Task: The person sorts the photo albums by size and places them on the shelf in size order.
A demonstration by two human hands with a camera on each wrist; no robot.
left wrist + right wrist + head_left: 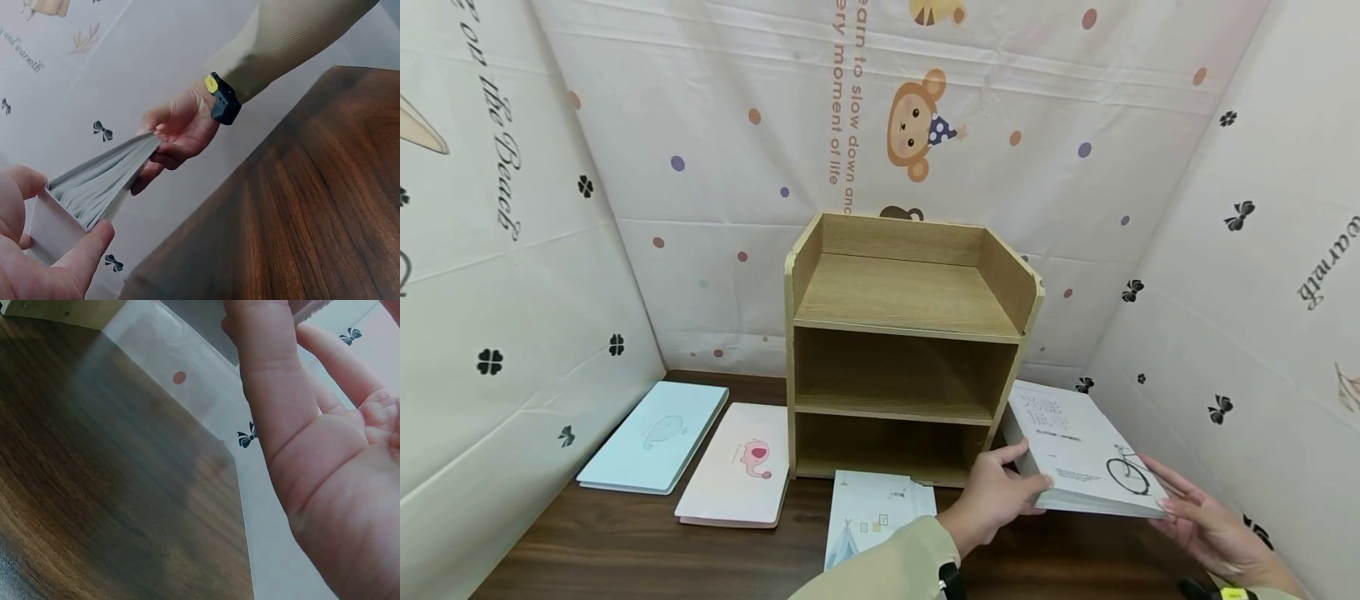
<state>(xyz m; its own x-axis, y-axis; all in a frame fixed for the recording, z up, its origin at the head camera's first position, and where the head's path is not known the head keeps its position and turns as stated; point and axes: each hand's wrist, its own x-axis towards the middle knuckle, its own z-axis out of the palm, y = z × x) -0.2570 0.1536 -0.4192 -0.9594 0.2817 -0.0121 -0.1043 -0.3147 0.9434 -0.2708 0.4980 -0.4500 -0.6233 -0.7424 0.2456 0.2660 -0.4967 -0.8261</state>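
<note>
A thick white notebook (pixel 1075 442) with a bicycle on its cover is held above the table, right of the wooden shelf. My left hand (pixel 996 492) grips its left edge; in the left wrist view, thumb and fingers clasp the spine (pixel 56 228). My right hand (pixel 1210 529) pinches the opposite edge near the bicycle, where the pages show slightly fanned in the left wrist view. The right wrist view has the right palm (pixel 331 469) close up, with only a sliver of the notebook near the top.
The small wooden shelf (pixel 902 412) stands mid-table against a printed cloth backdrop. A notebook with a tent picture (pixel 880 508) lies before it. Left of the shelf lie a white notebook with a pink elephant (pixel 737 467) and a light blue whale notebook (pixel 655 437). Cloth walls flank both sides.
</note>
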